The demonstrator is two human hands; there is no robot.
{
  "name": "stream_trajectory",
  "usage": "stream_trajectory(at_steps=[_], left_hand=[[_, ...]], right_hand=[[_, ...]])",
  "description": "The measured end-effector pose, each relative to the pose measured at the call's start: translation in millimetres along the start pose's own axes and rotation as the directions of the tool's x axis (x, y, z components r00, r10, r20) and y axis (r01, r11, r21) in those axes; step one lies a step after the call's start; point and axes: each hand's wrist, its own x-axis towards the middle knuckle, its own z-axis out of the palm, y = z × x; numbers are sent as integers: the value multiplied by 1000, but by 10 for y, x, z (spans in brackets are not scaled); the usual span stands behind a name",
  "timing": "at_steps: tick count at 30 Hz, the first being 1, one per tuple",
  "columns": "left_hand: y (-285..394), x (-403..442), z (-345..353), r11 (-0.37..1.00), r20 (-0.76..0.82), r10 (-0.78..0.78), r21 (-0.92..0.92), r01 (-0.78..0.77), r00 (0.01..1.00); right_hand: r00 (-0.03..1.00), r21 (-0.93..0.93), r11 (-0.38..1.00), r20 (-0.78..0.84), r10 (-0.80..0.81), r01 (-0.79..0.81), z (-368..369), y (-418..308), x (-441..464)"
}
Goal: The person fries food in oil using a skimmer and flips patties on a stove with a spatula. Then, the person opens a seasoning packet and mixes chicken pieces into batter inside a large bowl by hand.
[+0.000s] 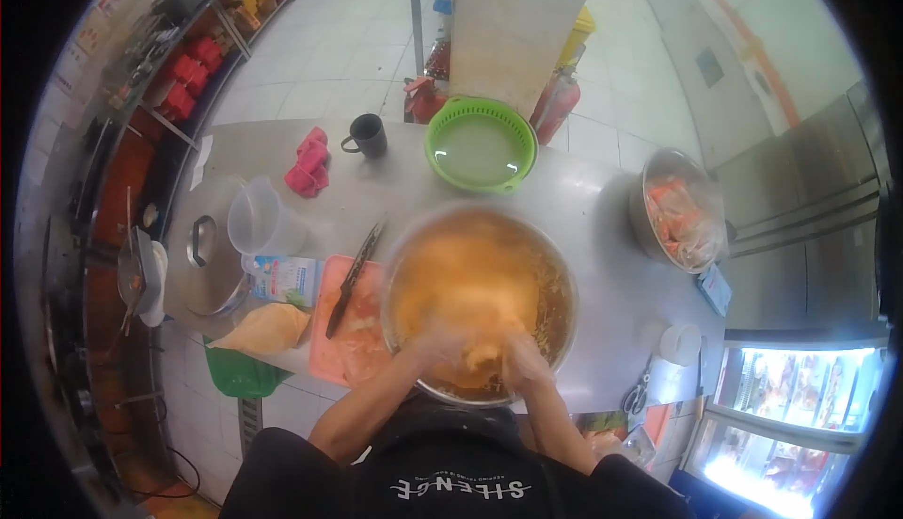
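Observation:
A large metal bowl [567, 331] stands at the table's front edge, holding an orange-yellow mixture [470, 270] blurred by motion. Inside the bowl's near left part is my left hand [440, 342], smeared and partly sunk in the mixture. My right hand [525, 365] is at the near right part of the bowl, against the same mixture, in what looks like a clear glove. The fingers of both hands are blurred or hidden. Left of the bowl, a black knife [350, 286] lies across a pink cutting board [331, 354].
On the metal table [602, 284] are a green basin [482, 185], a black mug [370, 135], a red cloth [308, 163], a clear container [256, 220], a lid [202, 279], a bowl with plastic-wrapped food [647, 227], a phone [715, 289], scissors [636, 397] and a white tub [679, 343].

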Motion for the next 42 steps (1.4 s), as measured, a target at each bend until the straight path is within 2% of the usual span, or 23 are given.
stream_trajectory(at_steps=[1,3,4,5,7,10,12,14,15,16,17,19,22,24,26,30,32,33,34,36,39,40,42], left_hand=[[70,-9,12,988,-5,111,111,-109,994],[198,-9,10,955,-99,273,147,-257,957],[314,-21,19,937,-131,329,166,-306,935],[644,-140,101,872,-312,168,489,7,935],[795,-117,165,650,-521,99,679,341,848],[243,483,-63,954,-307,107,299,-11,946],[121,833,-130,985,-358,151,137,-108,921],[-97,1370,-113,989,-487,88,147,-18,869],[-261,1544,-222,989,-499,61,147,15,864],[-415,1712,-328,988,-511,34,146,48,859],[-498,1745,-471,999,-348,-28,-49,12,937],[-303,1584,-673,970,-171,-23,-244,-20,985],[369,316,-477,985,-94,-62,155,76,994],[440,7,-503,913,-137,-131,368,174,982],[-67,-56,-451,996,-158,0,-88,-14,987],[-238,-67,-263,991,-64,-13,-132,4,998],[-398,-20,-177,989,1,-14,-149,14,1000],[-447,-13,-154,988,28,-10,-153,14,1000],[-484,-8,-151,988,58,-4,-155,13,998],[-546,22,-193,987,114,-4,-161,22,993],[-457,213,-313,989,193,-16,-142,44,981],[-447,272,-351,989,212,-30,-132,59,977],[-404,337,-444,990,230,-47,-118,76,972]], right_hand=[[1000,12,1000,-15,25,-25,-110,-60,-14],[920,613,695,157,359,-375,-494,-164,101],[923,614,698,158,351,-370,-539,-157,247],[886,528,748,19,464,-403,-531,-132,394],[831,442,787,-146,536,-430,-356,84,638],[833,114,865,-235,501,-488,234,427,1211],[957,-345,900,-203,206,-266,760,765,1590],[986,-488,869,-170,-3,-81,756,650,1807],[976,-3,978,-57,209,-210,542,388,1767],[926,449,810,157,344,-377,418,253,1767],[931,441,820,158,329,-365,529,493,1774],[956,562,790,-2,-294,245,869,1257,1917],[933,641,717,359,33,-273,1,471,1274],[919,608,730,388,68,-311,-344,167,899],[956,318,902,120,266,-291,-529,-38,638],[818,-5,822,96,568,-570,-13,-100,571],[998,-371,927,-27,52,-58,565,607,534],[997,-382,922,-51,55,-70,550,561,462],[986,-80,983,-1,168,-168,572,491,394],[935,502,789,178,307,-354,636,266,130],[916,934,-24,354,188,-356,404,-376,-9],[925,943,-62,333,184,-327,418,-421,-13],[935,953,143,218,281,-266,450,-291,46]])
